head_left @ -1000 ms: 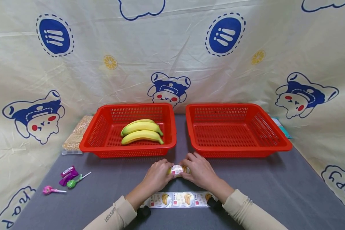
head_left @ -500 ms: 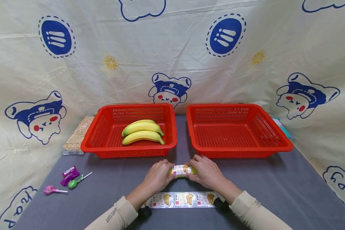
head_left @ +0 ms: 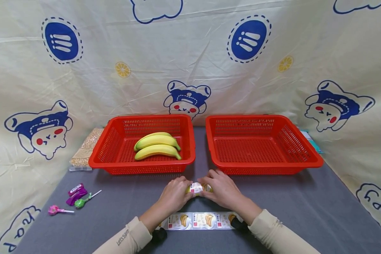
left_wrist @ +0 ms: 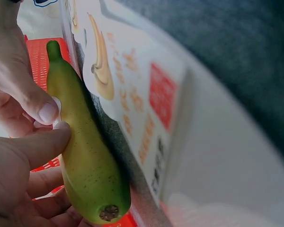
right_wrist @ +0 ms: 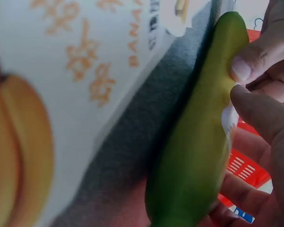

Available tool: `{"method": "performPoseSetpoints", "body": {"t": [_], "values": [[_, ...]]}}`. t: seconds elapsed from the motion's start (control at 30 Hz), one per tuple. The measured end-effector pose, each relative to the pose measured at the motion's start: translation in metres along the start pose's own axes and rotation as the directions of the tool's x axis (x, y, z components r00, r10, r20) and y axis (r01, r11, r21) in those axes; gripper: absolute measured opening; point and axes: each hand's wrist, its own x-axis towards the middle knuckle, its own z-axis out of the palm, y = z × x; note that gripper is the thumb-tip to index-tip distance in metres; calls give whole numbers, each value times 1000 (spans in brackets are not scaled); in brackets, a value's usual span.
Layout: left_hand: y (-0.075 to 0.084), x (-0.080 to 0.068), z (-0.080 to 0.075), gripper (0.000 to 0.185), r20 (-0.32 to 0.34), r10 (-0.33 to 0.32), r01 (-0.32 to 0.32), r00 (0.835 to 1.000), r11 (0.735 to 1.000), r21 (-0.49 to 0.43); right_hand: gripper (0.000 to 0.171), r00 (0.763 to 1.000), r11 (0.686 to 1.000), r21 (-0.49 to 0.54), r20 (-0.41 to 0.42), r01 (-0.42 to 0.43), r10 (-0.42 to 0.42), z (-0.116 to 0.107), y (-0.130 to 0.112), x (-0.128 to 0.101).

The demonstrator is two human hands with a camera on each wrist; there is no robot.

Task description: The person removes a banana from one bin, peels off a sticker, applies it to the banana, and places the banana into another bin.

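Note:
One banana (left_wrist: 92,161) lies lengthwise between my two hands above the table. Its upper side carries a white label (head_left: 195,188) printed with bananas. My left hand (head_left: 175,193) grips the left end, thumb on the near side and fingers behind. The right hand (head_left: 223,189) holds the other end in the same way, covering part of the label. In both wrist views the thumb tips nearly meet at the label's edge. Close to me on the table, a strip of banana stickers (head_left: 197,221) lies flat below my wrists, its ends partly hidden by the dark wrist cameras.
A red basket (head_left: 114,164) with several bananas stands back left. Beside it is a second red basket (head_left: 266,164). Lollipops (head_left: 80,203) and purple-wrapped candies (head_left: 77,194) lie at left. A bag of grains (head_left: 86,150) leans behind the left basket; a printed sheet hangs behind.
My right hand has slid right along the banana, uncovering more of the label, then come partway back left. The left hand has kept its hold with hardly any movement.

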Motion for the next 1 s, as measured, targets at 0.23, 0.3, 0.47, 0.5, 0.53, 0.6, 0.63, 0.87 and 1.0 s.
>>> {"method": "performPoseSetpoints", "body": {"t": [0.23,0.3,0.47,0.5,0.53,0.6,0.63,0.87,1.0], "values": [[1,-1,0,34,-1,1,-1,1000,1000,-3,36,999,999,-30,31,-28,28,1,2,-2],[1,-1,0,34,-4,-3,3,1000,1000,-2,38,996,998,-32,57,-62,64,-1,5,-5],[1,-2,-1,34,-4,-30,30,1000,1000,-3,40,990,996,-8,100,-94,95,-5,8,-11],[1,-2,-1,35,0,-38,38,999,999,-6,41,990,995,1,104,-96,96,-5,9,-12],[1,-3,-1,35,7,-47,47,999,999,-15,41,990,995,8,106,-99,98,-5,9,-13],[0,-3,-1,36,25,-67,68,997,997,-42,41,989,994,28,107,-107,104,-4,9,-13],[-1,-3,-1,36,38,-76,79,996,995,-62,40,989,993,35,106,-111,107,-3,10,-13],[-12,-9,-5,39,122,-135,160,983,959,-233,41,979,979,98,120,-177,164,-1,9,-14],[-18,-15,-7,41,156,-172,212,973,930,-300,40,971,970,120,140,-212,194,0,10,-14]]}}
